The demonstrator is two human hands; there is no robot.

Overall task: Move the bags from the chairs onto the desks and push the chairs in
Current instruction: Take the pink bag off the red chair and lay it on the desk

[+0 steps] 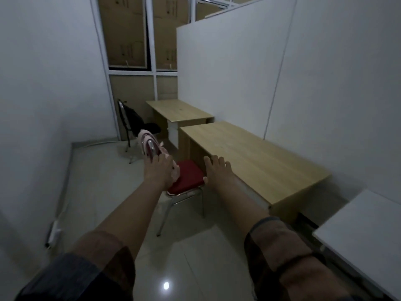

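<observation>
A red-seated chair (188,175) with chrome legs stands pulled out in front of the near wooden desk (256,161). A pink bag (145,136) hangs over its backrest. My left hand (159,170) is closed over the top of the backrest, with the pink bag under its fingers. My right hand (217,170) hovers with fingers spread above the seat's right edge, beside the desk's front. Further back, a black chair (152,128) carrying a black bag (132,115) stands pulled out from the far wooden desk (178,110).
White partition walls close in both sides of a narrow tiled aisle. A white table (360,231) juts in at the lower right. A power strip (54,233) lies against the left wall. Cardboard boxes are stacked behind the glass at the back.
</observation>
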